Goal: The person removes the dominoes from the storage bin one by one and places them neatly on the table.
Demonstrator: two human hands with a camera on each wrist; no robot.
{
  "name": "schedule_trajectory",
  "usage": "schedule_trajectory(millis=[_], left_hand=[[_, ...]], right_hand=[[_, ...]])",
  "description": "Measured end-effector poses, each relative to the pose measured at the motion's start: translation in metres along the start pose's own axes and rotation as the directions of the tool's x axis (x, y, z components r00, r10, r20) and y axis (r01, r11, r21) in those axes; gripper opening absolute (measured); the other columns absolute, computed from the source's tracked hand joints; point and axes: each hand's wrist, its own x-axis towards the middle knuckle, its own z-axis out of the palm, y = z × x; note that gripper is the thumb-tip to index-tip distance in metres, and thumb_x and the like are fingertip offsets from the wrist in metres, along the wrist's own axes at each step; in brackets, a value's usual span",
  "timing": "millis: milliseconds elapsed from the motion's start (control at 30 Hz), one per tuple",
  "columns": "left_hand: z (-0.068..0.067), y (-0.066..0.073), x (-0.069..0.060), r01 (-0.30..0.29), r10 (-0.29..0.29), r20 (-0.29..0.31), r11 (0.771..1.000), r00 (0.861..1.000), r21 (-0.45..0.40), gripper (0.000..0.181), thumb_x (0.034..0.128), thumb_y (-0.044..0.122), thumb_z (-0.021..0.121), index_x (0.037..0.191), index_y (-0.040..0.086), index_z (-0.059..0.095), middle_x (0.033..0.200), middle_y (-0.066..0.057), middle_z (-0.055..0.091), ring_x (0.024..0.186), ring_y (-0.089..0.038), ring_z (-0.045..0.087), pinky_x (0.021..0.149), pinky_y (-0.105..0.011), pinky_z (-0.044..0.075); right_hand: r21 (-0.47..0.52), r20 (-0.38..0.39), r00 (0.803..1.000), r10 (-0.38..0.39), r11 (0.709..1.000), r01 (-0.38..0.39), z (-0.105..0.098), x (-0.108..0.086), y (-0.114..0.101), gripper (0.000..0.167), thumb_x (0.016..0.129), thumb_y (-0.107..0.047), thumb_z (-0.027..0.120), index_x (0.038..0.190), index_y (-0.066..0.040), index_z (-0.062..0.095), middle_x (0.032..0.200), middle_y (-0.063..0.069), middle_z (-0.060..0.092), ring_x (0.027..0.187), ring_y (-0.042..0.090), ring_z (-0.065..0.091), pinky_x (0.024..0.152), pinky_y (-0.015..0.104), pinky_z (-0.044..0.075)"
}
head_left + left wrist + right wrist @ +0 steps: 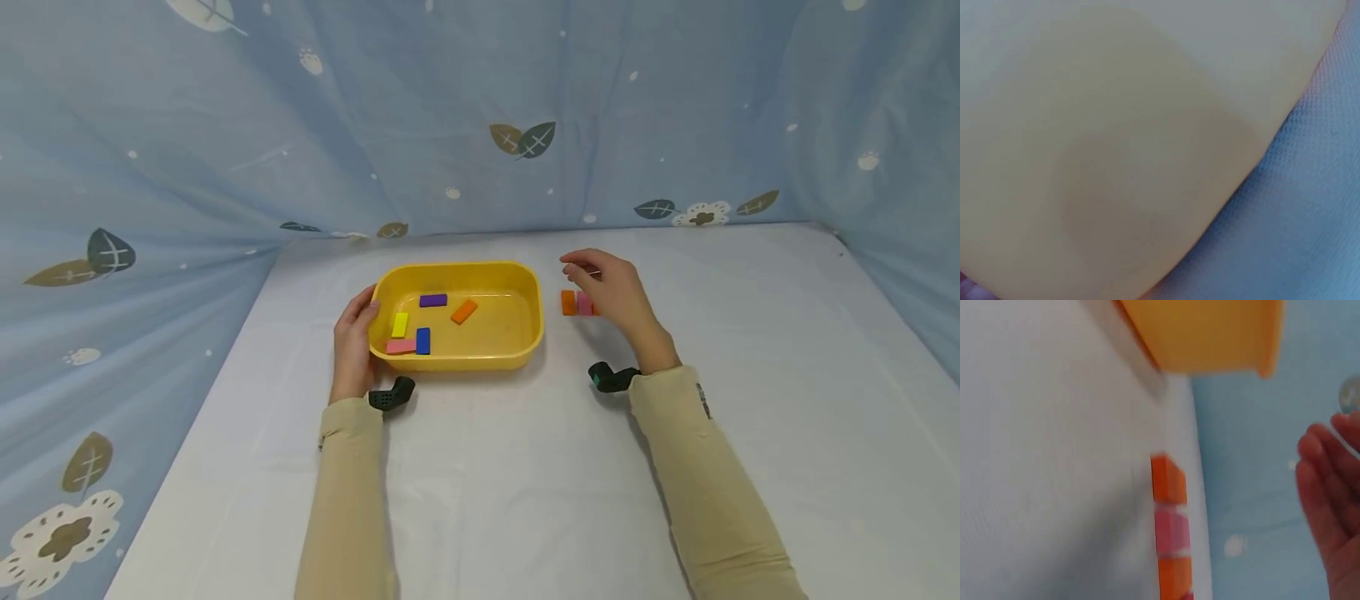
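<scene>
A yellow plastic basin (450, 363) stands on the table, with several small flat blocks lying in it: a purple block (433, 301), an orange block (464, 312), a yellow block (400, 325), a pink block (401, 347) and a blue block (423, 341). At the basin's left end my left hand (350, 346) grips the rim. My right hand (611, 292) hovers over the table to the basin's right, fingers loosely bent and holding nothing. Below it, an orange block (1169, 480), a pink block (1172, 531) and another orange block (1174, 578) form a row, partly hidden in the head view.
A white cloth (480, 483) covers the table. Behind and beside it hangs a blue patterned curtain (420, 108). Dark wrist cameras sit on both wrists. A large blurred pale-yellow surface (1116, 156) fills most of the left wrist view.
</scene>
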Motion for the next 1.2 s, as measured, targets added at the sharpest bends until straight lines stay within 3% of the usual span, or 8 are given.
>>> schedule_trajectory(millis=[133, 300, 467, 633, 733, 900, 1033, 1200], left_hand=[[0.0, 0.0, -0.001, 0.001, -0.001, 0.003, 1.0, 1.0, -0.003, 0.037, 0.0898, 0.03, 0.053, 0.126, 0.024, 0.049, 0.131, 0.006, 0.043, 0.117, -0.013, 0.042, 0.097, -0.026, 0.036], [-0.002, 0.0, -0.001, 0.0, 0.0, 0.002, 1.0, 1.0, -0.005, 0.038, 0.0893, 0.031, 0.053, 0.127, 0.024, 0.049, 0.131, 0.006, 0.043, 0.117, -0.014, 0.042, 0.098, -0.027, 0.036], [0.0, -0.001, 0.0, -0.019, 0.019, 0.001, 1.0, 1.0, -0.007, 0.038, 0.0895, 0.03, 0.053, 0.127, 0.022, 0.049, 0.13, 0.006, 0.043, 0.117, -0.014, 0.043, 0.097, -0.026, 0.036], [0.002, -0.001, 0.001, -0.017, 0.017, -0.013, 1.0, 1.0, 0.007, 0.038, 0.0893, 0.031, 0.053, 0.127, 0.023, 0.049, 0.13, 0.006, 0.043, 0.117, -0.014, 0.043, 0.096, -0.026, 0.037], [0.002, -0.002, 0.002, -0.014, 0.014, -0.007, 1.0, 1.0, 0.006, 0.039, 0.0897, 0.031, 0.052, 0.127, 0.023, 0.048, 0.131, 0.006, 0.043, 0.117, -0.015, 0.042, 0.097, -0.026, 0.037], [0.002, -0.003, 0.002, -0.002, 0.002, 0.006, 1.0, 1.0, 0.013, 0.037, 0.0905, 0.031, 0.051, 0.127, 0.024, 0.048, 0.131, 0.006, 0.043, 0.117, -0.014, 0.042, 0.098, -0.027, 0.036], [0.0, -0.005, 0.001, 0.013, -0.013, 0.008, 1.0, 1.0, 0.026, 0.037, 0.0899, 0.033, 0.051, 0.126, 0.026, 0.049, 0.13, 0.008, 0.043, 0.116, -0.012, 0.043, 0.097, -0.027, 0.037], [-0.001, -0.004, 0.002, -0.008, 0.008, 0.001, 1.0, 1.0, 0.027, 0.038, 0.0887, 0.035, 0.053, 0.126, 0.027, 0.05, 0.13, 0.008, 0.043, 0.116, -0.011, 0.043, 0.096, -0.025, 0.037]], right_hand=[[0.036, 0.041, 0.992, -0.117, 0.993, 0.115, 0.016, -0.003, -0.017, 0.028, 0.09, -0.033, 0.051, 0.113, -0.019, 0.06, 0.101, -0.005, 0.06, 0.09, 0.012, 0.057, 0.074, 0.03, 0.05], [-0.01, 0.179, 0.95, -0.257, 0.965, 0.263, 0.041, -0.007, -0.037, 0.03, 0.089, -0.03, 0.053, 0.113, -0.013, 0.06, 0.105, -0.004, 0.058, 0.092, 0.01, 0.055, 0.08, 0.027, 0.048], [-0.166, 0.317, 0.916, -0.247, 0.936, 0.31, 0.063, -0.014, -0.055, 0.03, 0.089, -0.03, 0.053, 0.116, -0.017, 0.058, 0.112, -0.001, 0.054, 0.092, 0.012, 0.055, 0.077, 0.029, 0.048], [-0.321, 0.394, 0.881, -0.26, 0.86, 0.397, 0.081, -0.021, -0.068, 0.034, 0.088, -0.031, 0.054, 0.119, -0.018, 0.057, 0.123, 0.002, 0.049, 0.102, 0.018, 0.053, 0.084, 0.034, 0.046], [-0.411, 0.411, 0.886, -0.215, 0.824, 0.39, 0.09, -0.023, -0.073, 0.036, 0.088, -0.034, 0.054, 0.121, -0.02, 0.055, 0.127, 0.003, 0.046, 0.108, 0.019, 0.05, 0.087, 0.035, 0.045], [-0.433, 0.421, 0.903, -0.091, 0.854, 0.288, 0.102, -0.022, -0.082, 0.042, 0.088, -0.039, 0.051, 0.126, -0.019, 0.052, 0.135, 0.005, 0.039, 0.118, 0.021, 0.041, 0.097, 0.038, 0.037], [-0.411, 0.451, 0.892, -0.025, 0.881, 0.233, 0.11, -0.018, -0.085, 0.052, 0.09, -0.043, 0.045, 0.136, -0.02, 0.039, 0.141, 0.006, 0.03, 0.127, 0.023, 0.03, 0.104, 0.038, 0.027], [-0.419, 0.499, 0.866, -0.013, 0.871, 0.255, 0.112, -0.015, -0.085, 0.05, 0.094, -0.041, 0.036, 0.139, -0.019, 0.032, 0.145, 0.004, 0.024, 0.132, 0.021, 0.021, 0.107, 0.037, 0.019]])
